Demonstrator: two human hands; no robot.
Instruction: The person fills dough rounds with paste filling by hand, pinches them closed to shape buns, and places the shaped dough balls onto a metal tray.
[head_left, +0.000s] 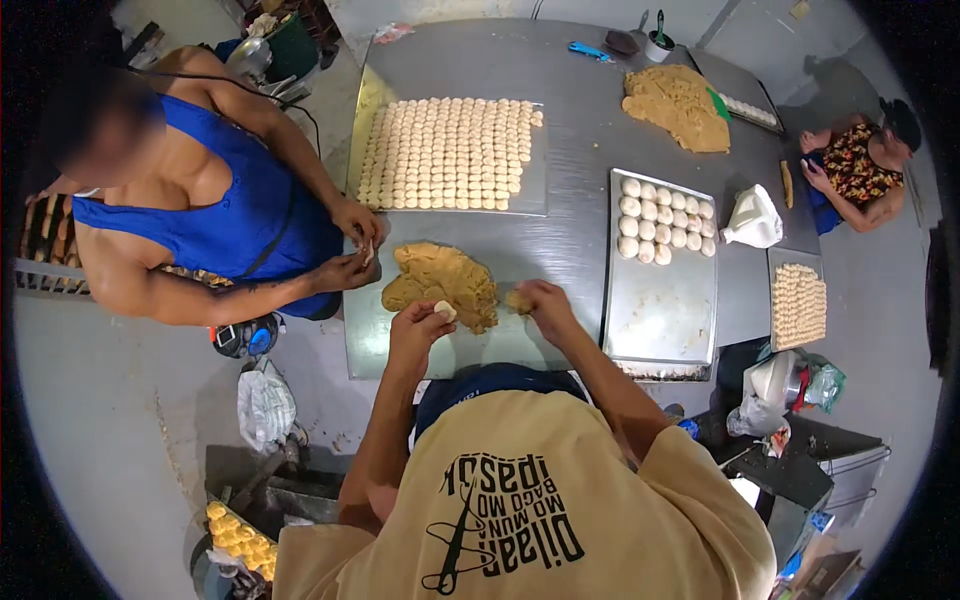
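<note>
My left hand (pixel 417 333) pinches a small pale dough disc (pixel 445 311) at the near edge of a brown mass of filling (pixel 440 280). To the right of that mass, my right hand (pixel 546 310) has its fingers closed on a small lump of the brown filling (pixel 517 301). Beyond the mass, rows of small pale dough pieces (pixel 450 150) cover a sheet. On my right, a metal tray (pixel 660 315) carries several round white dough balls (pixel 664 220) on its far half.
At left, a co-worker in blue holds a small dough piece (pixel 369 252) near the table (pixel 570 120). Farther off lie a larger brown mass (pixel 680 105), a blue-handled tool (pixel 590 51) and a white container (pixel 753 217). Another person stands at far right, beyond a tray of small pieces (pixel 798 305).
</note>
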